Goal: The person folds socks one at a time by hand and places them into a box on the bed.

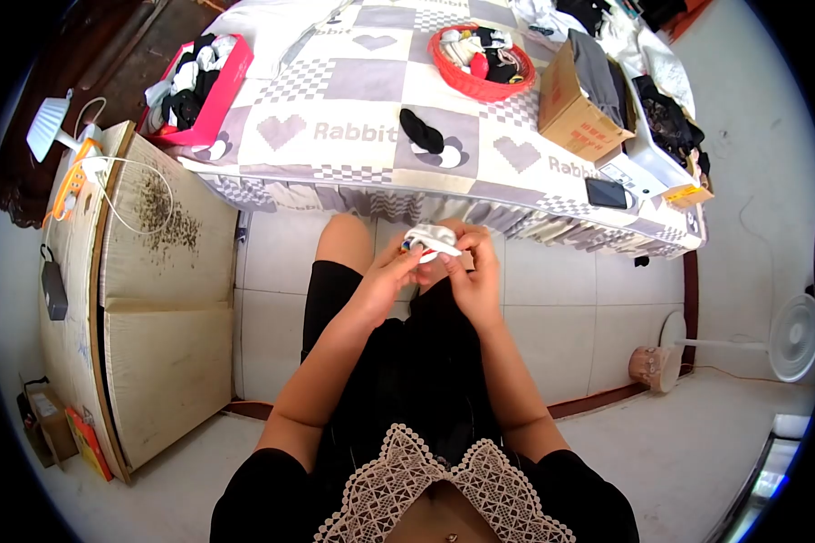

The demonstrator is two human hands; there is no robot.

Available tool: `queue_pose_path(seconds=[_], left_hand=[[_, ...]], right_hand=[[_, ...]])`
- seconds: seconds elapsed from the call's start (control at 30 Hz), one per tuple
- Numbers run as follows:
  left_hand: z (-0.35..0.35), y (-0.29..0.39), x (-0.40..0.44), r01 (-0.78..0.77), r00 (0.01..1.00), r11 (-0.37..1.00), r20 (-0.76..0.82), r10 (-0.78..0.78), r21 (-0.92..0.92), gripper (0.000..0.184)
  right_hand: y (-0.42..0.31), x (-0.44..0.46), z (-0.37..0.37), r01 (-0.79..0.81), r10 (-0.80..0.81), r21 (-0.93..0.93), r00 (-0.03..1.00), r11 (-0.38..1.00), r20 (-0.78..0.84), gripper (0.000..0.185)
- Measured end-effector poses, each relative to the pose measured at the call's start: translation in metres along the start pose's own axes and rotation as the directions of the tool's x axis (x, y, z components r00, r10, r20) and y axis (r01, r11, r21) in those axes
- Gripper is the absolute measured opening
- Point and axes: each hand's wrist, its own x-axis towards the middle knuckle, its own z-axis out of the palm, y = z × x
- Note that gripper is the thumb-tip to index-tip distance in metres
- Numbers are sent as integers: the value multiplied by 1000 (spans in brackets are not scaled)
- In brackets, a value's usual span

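Above my knees, both hands grip a white sock (432, 238) that is bunched or folded, with small red and blue patches showing. My left hand (393, 273) has its fingers closed on the left side of it. At the right edge, my right hand (476, 276) pinches the fabric between thumb and fingers. A black sock (421, 131) lies on the bed beyond my hands. Farther back on the bed, a red basket (480, 86) holds several rolled socks and small items. A pink box (220, 95) at the left holds black, white and grey socks.
The bed (353, 86) spans the front. A cardboard box (570, 113) of dark cloth, a white bin (647, 145) and a phone (608, 193) sit at its right. A wooden cabinet (167, 371) with a lamp (52, 127) stands left. A white fan (792, 337) is at right.
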Motion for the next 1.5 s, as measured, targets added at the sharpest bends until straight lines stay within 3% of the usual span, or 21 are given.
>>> queue_pose_path(seconds=[0.07, 0.17, 0.33, 0.4, 0.5, 0.6, 0.67, 0.73, 0.8, 0.87, 0.93, 1.0, 1.07, 1.13, 1.17, 1.2, 1.27, 1.3, 1.37, 1.43, 1.5], left_hand=[[6, 7, -4, -177, 984, 958, 7, 180, 228, 33], [-3, 12, -1, -235, 970, 926, 128, 205, 296, 35], [-5, 12, -4, -167, 981, 947, 138, 133, 274, 27], [-3, 12, -5, -141, 986, 938, 127, 106, 315, 26], [-5, 5, -3, -123, 991, 935, 99, 95, 333, 26], [-13, -13, 8, -287, 952, 867, 18, 307, 407, 20], [-18, -25, 17, -419, 801, 613, -45, 596, 670, 17], [-15, -28, 17, -354, 772, 567, -109, 626, 744, 17], [-16, -25, 13, -270, 721, 512, -181, 669, 815, 17], [-15, -20, 10, -189, 708, 493, -230, 668, 850, 14], [-17, -17, 8, -193, 716, 464, -199, 669, 864, 11], [-22, -16, 7, -192, 835, 551, -160, 527, 812, 11], [-24, -13, 5, -194, 844, 524, -131, 521, 829, 15], [-12, 3, -3, -324, 866, 491, 45, 497, 809, 22], [-15, 4, -2, -320, 889, 517, 63, 454, 794, 30], [-19, 6, -3, -315, 886, 512, 55, 460, 799, 30], [-27, 11, -3, -317, 863, 358, 110, 494, 878, 31], [-29, 15, -4, -309, 887, 465, 74, 456, 830, 33], [-44, 13, -3, -293, 903, 487, 69, 425, 823, 31], [-54, 14, -5, -259, 901, 532, 3, 434, 806, 21], [-66, 18, -11, -217, 848, 438, -54, 528, 873, 20]], right_hand=[[5, -5, -1, -379, 391, 508, 916, 773, 88, 21], [1, -4, -6, -411, 399, 572, 904, 710, 153, 16], [3, -4, -9, -532, 490, 662, 828, 528, 274, 13], [1, -3, -11, -620, 532, 713, 744, 327, 404, 12], [-3, -8, -5, -675, 578, 680, 688, 288, 438, 12], [-7, -19, 4, -612, 541, 647, 767, 455, 345, 12], [-14, -21, 7, -614, 556, 632, 765, 474, 326, 14], [-26, -16, 9, -574, 498, 310, 816, 758, 296, 15], [-40, -9, 9, -566, 497, 182, 807, 804, 319, 19], [-44, 0, 17, -116, 125, -88, 986, 989, 112, 24], [-39, 9, 22, -77, 81, -56, 995, 995, 63, 26], [-23, 14, 19, -123, 118, 19, 978, 992, 172, 25], [10, -2, 30, -357, 314, 300, 932, 885, 182, 19], [30, -6, 36, -454, 451, 317, 888, 833, 87, 19], [46, -6, 38, -407, 410, 158, 912, 900, 15, 19], [43, -2, 41, -495, 504, 229, 864, 838, 24, 18], [40, 0, 46, -440, 434, 73, 896, 895, 91, 18], [35, 3, 50, -414, 409, 25, 905, 910, 117, 18], [8, 18, 58, -629, 594, 235, 777, 741, 208, 18], [19, 17, 74, -630, 572, 294, 776, 719, 265, 19], [18, 21, 94, -635, 542, 351, 772, 688, 332, 19]])
